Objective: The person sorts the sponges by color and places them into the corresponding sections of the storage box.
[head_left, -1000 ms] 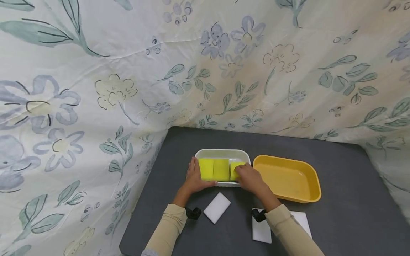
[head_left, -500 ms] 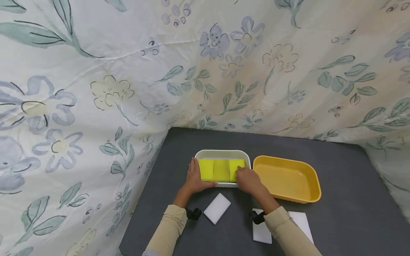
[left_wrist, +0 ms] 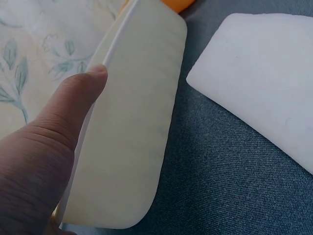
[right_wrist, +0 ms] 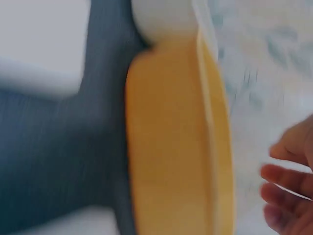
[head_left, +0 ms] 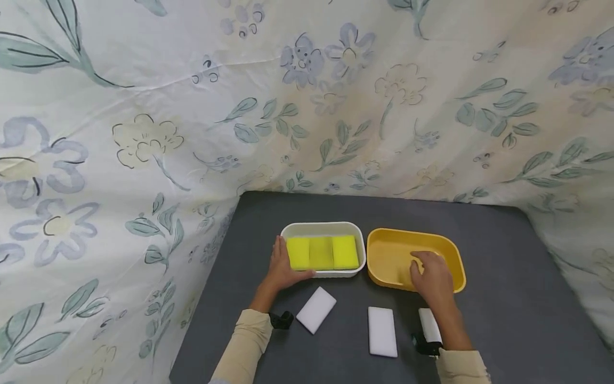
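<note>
White cloth [head_left: 307, 112], printed with leaves and flowers in soft green, blue and cream, hangs behind the dark grey worktop [head_left: 508, 288] and along its left and right sides. On the worktop stands an orange-yellow tray [head_left: 412, 232], an oblong with rounded corners. Just beside its left end (whether the two touch, I cannot tell) is a white tray [head_left: 322, 230] of similar shape. A beige left sleeve [head_left: 244, 344] and a beige right sleeve [head_left: 462, 368] reach in from the near side.

The left hand [head_left: 283, 269] rests at the near left corner of the white tray, its fingers fairly straight along the left end and its thumb on the near rim, spread well away from them; it touches the tray without closing round it. The right hand [head_left: 434, 274] is over the right part of the orange-yellow tray, its fingers loosely bent, thumb and fingertips apart, with nothing between them.

Three white pads lie nearer the person: a slanted pad [head_left: 316, 310] in front of the white tray, a middle pad [head_left: 382, 332], and a right pad [head_left: 428, 324] partly covered by the right wrist. Inside the white tray, three bright yellow blocks [head_left: 321, 253] sit side by side in a row, with bare tray behind them. Smallest are the black wristbands [head_left: 281, 320], one at each wrist.
</note>
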Action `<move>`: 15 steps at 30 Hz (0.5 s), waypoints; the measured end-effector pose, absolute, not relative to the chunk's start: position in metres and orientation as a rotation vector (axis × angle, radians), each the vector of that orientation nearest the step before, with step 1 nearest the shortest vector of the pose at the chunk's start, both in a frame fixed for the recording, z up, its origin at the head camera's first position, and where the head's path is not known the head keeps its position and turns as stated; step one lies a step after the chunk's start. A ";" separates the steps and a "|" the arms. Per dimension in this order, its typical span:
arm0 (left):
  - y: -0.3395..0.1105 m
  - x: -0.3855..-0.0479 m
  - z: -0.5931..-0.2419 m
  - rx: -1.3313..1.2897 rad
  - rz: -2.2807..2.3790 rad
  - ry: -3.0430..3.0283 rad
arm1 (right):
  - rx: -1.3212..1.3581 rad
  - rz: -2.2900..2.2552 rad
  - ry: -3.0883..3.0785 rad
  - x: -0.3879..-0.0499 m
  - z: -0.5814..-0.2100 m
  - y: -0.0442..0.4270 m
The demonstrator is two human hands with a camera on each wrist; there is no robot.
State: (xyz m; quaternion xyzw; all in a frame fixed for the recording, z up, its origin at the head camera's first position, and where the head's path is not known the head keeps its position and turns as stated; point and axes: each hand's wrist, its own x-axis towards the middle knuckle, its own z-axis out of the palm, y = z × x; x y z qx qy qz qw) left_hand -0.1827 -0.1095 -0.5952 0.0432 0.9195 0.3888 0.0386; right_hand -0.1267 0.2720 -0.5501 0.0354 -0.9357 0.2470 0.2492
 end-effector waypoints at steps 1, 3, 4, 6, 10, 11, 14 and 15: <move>-0.109 -0.182 -0.594 0.134 1.205 2.818 | 0.022 0.660 -2.517 -0.122 -0.553 0.282; -0.108 -0.181 -0.592 0.136 1.220 2.807 | -0.114 0.634 -2.473 -0.113 -0.557 0.301; -0.108 -0.181 -0.591 0.137 1.219 2.799 | -0.174 0.621 -2.464 -0.108 -0.559 0.309; -0.107 -0.180 -0.590 0.154 1.232 2.789 | -0.279 0.607 -2.460 -0.102 -0.562 0.324; -0.106 -0.182 -0.591 0.156 1.230 2.802 | -0.385 0.629 -2.536 -0.097 -0.569 0.342; -0.107 -0.182 -0.591 0.151 1.237 2.808 | -0.393 0.637 -2.571 -0.097 -0.570 0.344; -0.108 -0.182 -0.590 0.136 1.258 2.813 | -0.398 0.658 -2.643 -0.098 -0.573 0.348; -0.108 -0.182 -0.590 0.138 1.269 2.808 | -0.400 0.660 -2.652 -0.098 -0.574 0.349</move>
